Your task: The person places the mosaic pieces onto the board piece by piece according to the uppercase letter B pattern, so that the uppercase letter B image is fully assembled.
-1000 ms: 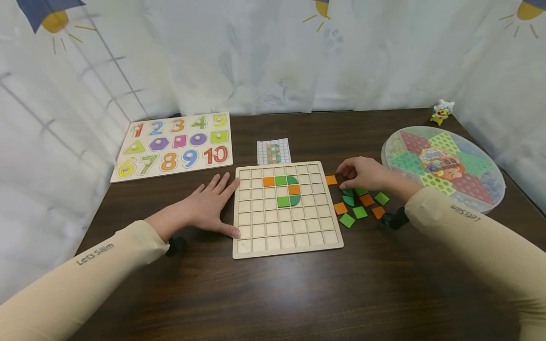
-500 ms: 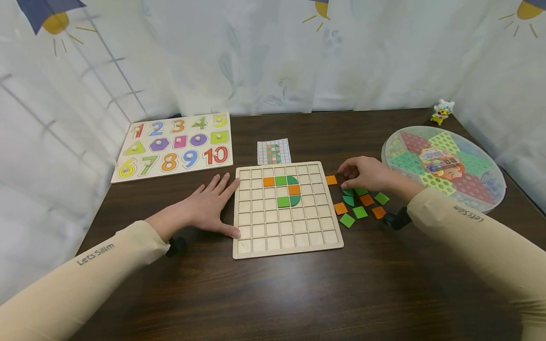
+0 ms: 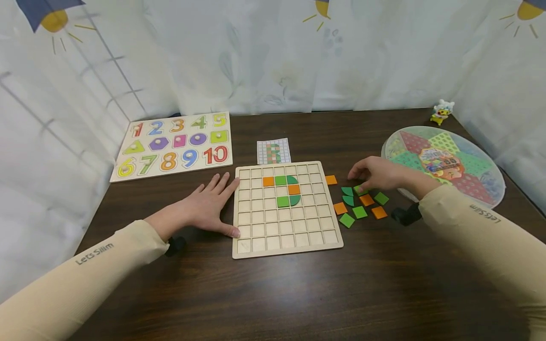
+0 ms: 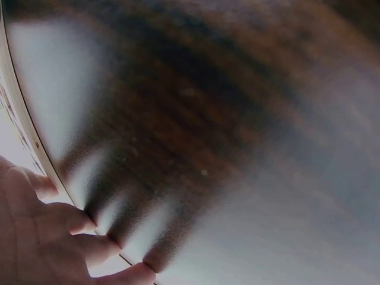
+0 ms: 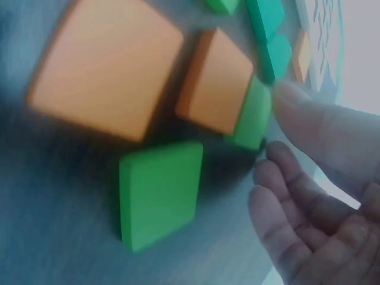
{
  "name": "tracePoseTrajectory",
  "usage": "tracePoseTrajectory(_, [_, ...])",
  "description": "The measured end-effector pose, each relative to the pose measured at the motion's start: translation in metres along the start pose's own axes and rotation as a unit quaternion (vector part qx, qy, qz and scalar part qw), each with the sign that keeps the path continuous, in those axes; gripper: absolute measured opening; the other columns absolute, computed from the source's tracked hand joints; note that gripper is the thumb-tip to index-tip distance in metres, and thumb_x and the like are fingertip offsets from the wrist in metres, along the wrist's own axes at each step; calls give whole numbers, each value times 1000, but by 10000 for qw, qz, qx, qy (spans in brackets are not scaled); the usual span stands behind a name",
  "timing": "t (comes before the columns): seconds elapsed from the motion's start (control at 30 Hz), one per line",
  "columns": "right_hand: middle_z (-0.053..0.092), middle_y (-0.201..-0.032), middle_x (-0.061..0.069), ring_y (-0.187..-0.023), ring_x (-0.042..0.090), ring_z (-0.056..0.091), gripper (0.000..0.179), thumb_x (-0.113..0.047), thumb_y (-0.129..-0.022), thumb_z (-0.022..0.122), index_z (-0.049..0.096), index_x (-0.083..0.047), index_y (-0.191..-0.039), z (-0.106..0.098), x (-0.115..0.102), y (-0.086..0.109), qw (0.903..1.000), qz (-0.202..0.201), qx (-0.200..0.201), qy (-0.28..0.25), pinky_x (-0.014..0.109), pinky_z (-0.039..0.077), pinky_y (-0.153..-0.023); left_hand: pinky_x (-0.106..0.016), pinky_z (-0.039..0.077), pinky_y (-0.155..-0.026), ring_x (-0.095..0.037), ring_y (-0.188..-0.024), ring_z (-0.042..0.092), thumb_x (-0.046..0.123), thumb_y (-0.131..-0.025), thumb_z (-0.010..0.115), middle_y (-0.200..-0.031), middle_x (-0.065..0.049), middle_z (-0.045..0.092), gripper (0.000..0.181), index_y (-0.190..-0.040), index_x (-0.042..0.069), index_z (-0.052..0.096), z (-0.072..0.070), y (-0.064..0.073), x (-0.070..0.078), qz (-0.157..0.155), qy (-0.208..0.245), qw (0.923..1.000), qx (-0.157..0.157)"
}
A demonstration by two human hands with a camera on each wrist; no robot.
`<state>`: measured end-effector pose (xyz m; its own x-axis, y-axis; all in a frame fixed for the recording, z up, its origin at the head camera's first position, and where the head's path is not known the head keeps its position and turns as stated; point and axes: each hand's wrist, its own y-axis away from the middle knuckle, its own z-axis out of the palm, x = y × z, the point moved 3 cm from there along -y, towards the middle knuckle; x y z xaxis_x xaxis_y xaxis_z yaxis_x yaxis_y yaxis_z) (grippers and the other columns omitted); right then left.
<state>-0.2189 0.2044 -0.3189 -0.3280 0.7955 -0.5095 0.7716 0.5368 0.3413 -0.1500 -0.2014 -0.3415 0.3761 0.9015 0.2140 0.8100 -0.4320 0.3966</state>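
A wooden grid board [image 3: 273, 229] lies on the dark table with orange and green squares and dark green quarter-round pieces in its upper cells. My left hand [image 3: 204, 206] rests flat at its left edge, fingers spread, thumb on the lower rim. In the left wrist view the fingertips [image 4: 142, 274] press along that edge. My right hand [image 3: 377, 174] hovers over the loose tiles, thumb and bent fingers apart. Its thumb tip is right at a green square tile [image 5: 252, 116], which lies against an orange tile [image 5: 217, 83]. Two dark green quarter-round pieces [image 3: 348, 201] lie beside it.
A small pattern card [image 3: 273, 151] lies behind the board. At the back left is a number puzzle [image 3: 172, 147]. A round game board [image 3: 482, 166] lies under the right forearm's far side, with a small figurine [image 3: 442, 112] behind it. Curtains surround the table.
My right hand has shifted rightward, away from the dark green quarter-round pieces and over to the green square tile. The left hand and the grid board stay put.
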Motion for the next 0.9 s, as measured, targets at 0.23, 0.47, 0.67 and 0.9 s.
tracePoseTrajectory(0.23, [69,-113,16,-99,27,64,25,-4,-91,75,69,-1,-115,0,4,0,9998,135,-78,143,47,55,-88,-75,16,-118,-52,-156,2,75,-74,75,-170,-29,1,134,-165,6,4,-1,1,2,13,-18,10000,-16])
tracePoseTrajectory(0.47, [68,-104,13,-92,24,63,18,-9,-96,71,68,-1,-111,2,4,-1,9987,342,195,320,46,54,-86,-75,16,-118,-52,-156,2,75,-74,75,-170,-29,1,134,-165,6,5,0,1,2,13,8,10000,-14])
tracePoseTrajectory(0.67, [68,-109,15,-98,27,64,25,-4,-92,73,67,1,-116,1,8,-1,9995,209,166,171,49,55,-89,-75,16,-117,-52,-156,2,76,-74,75,-170,-28,1,134,-165,7,5,0,1,1,11,12,10000,3])
tracePoseTrajectory(0.9, [68,-103,12,-92,25,61,26,-8,-88,79,67,-2,-110,2,7,-2,9984,323,247,394,46,54,-85,-75,16,-118,-52,-156,2,76,-74,75,-170,-28,1,134,-165,7,5,1,1,1,2,9,10000,15])
